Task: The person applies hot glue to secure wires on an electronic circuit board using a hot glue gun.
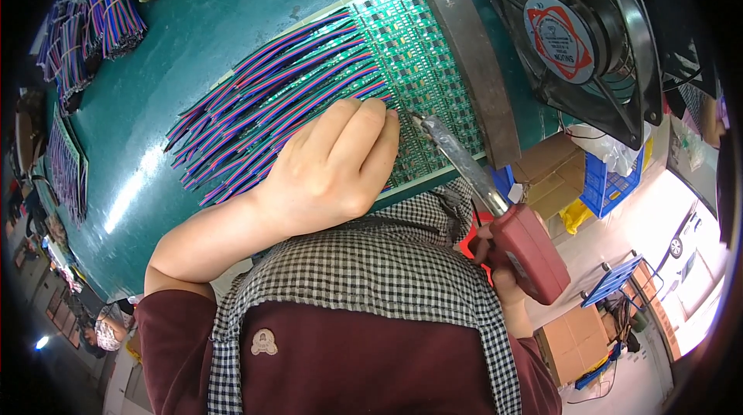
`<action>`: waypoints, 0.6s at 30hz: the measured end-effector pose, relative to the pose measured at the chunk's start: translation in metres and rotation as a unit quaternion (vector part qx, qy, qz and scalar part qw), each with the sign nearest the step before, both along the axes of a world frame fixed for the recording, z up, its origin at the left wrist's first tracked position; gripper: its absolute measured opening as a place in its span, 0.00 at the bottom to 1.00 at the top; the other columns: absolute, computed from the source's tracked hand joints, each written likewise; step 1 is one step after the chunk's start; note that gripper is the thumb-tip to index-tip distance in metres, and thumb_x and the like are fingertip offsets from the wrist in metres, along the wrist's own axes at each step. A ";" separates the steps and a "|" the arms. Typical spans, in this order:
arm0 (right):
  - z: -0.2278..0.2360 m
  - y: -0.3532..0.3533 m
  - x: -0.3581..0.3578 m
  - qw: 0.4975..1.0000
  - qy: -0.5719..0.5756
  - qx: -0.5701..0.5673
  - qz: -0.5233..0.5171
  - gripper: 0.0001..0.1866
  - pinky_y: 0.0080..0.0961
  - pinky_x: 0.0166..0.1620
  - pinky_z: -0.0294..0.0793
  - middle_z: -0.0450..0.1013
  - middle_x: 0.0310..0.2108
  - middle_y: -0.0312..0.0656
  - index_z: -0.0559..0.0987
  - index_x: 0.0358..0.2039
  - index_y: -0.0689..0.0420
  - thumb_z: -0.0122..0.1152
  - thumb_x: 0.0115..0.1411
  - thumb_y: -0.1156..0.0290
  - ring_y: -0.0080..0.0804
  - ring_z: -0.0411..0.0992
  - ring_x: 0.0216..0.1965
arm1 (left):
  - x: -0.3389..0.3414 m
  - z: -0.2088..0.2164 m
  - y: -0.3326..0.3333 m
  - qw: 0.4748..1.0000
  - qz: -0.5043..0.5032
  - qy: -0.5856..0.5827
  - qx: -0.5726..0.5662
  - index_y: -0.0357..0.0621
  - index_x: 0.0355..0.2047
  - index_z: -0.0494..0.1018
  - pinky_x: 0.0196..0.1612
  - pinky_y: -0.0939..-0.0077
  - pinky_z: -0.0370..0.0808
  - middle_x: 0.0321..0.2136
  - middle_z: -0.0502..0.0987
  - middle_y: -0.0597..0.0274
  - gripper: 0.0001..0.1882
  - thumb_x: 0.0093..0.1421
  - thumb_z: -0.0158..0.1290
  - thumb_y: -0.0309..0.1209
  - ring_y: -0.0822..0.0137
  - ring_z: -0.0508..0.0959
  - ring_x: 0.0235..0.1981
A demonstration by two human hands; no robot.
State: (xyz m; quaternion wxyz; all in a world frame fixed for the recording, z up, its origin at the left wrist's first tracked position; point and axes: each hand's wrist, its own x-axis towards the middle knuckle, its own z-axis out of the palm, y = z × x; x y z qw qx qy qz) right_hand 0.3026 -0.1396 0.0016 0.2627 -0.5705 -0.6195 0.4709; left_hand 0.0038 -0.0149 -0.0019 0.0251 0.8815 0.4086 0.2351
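A green circuit board panel [418, 51] lies on the green table, its right part packed with small components. Striped multicoloured ribbon wires [271, 82] fan out leftward from a line across it. My left hand [337, 156] rests over the lower wires, fingers curled and pressed together where wires meet the board; its fingertips and whatever they pinch are hidden. My right hand [507, 283] is wrapped round the dark red handle of a soldering gun [530, 252]. The gun's metal barrel slants up and left, its tip over the board just right of my left fingers.
A dark curved bar [472, 59] lies along the board's right edge. Beyond it stands a black fan [576, 36]. Bundled ribbon wires [112, 17] and another wired panel [68, 160] are on the left. A blue crate [611, 183] and cardboard boxes [573, 341] stand to the right.
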 end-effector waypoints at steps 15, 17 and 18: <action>0.014 0.009 -0.040 0.950 0.197 -0.056 -0.237 0.44 0.19 0.25 0.67 0.73 0.39 0.45 0.68 0.50 0.67 0.68 0.48 0.40 0.24 0.68 0.22 | -0.024 0.032 0.039 0.998 0.027 0.007 -0.056 0.40 0.27 0.70 0.33 0.68 0.72 0.27 0.67 0.58 0.07 0.45 0.50 0.26 0.60 0.70 0.31; 0.012 0.009 -0.037 0.950 0.214 -0.064 -0.220 0.44 0.19 0.25 0.67 0.73 0.40 0.46 0.67 0.51 0.67 0.68 0.48 0.41 0.24 0.68 0.22 | -0.051 0.036 0.082 0.985 0.157 0.073 0.018 0.39 0.27 0.71 0.37 0.63 0.73 0.29 0.71 0.54 0.05 0.49 0.49 0.25 0.54 0.72 0.33; 0.009 0.010 -0.036 0.949 0.228 -0.075 -0.205 0.44 0.19 0.24 0.67 0.74 0.41 0.46 0.67 0.51 0.67 0.68 0.49 0.41 0.24 0.68 0.22 | -0.066 0.026 0.098 0.970 0.208 0.112 0.060 0.38 0.28 0.71 0.39 0.62 0.74 0.30 0.72 0.53 0.04 0.52 0.49 0.25 0.54 0.74 0.36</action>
